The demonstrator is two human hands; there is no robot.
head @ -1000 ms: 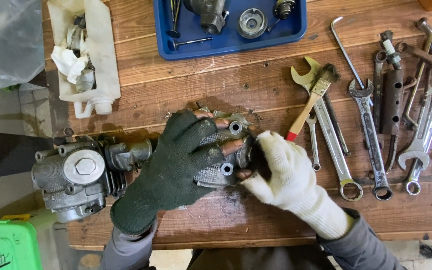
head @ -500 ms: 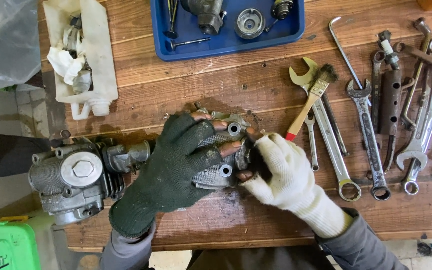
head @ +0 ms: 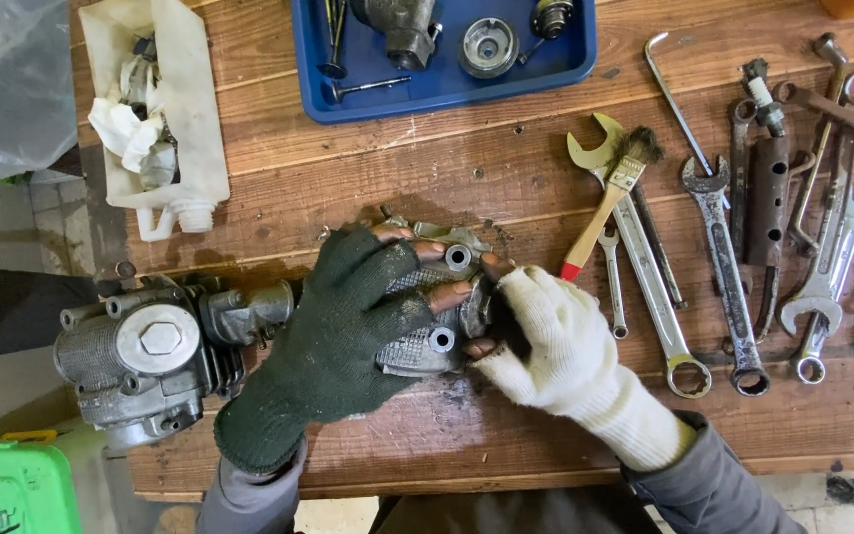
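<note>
A grey cast metal engine cover [head: 444, 298] with two bolt bosses lies on the wooden workbench [head: 506, 188]. My left hand [head: 338, 331], in a dark green fingerless glove, presses flat on top of it, bare fingertips between the bosses. My right hand [head: 555, 346], in a dirty white knit glove, grips the cover's right end with its fingers curled against the edge. A grey engine cylinder head [head: 150, 351] sits at the bench's left edge, just left of my left hand.
A blue tray [head: 447, 49] with metal parts stands at the back. Several wrenches [head: 724, 267], a red-handled brush [head: 607, 198] and a socket tube [head: 771, 193] lie at right. A cut white plastic jug [head: 165, 109] with rags is back left. A green crate [head: 12, 489] sits below left.
Both hands stay on the cover with almost no movement. The whole view has slid slightly, as my head shifted a little.
</note>
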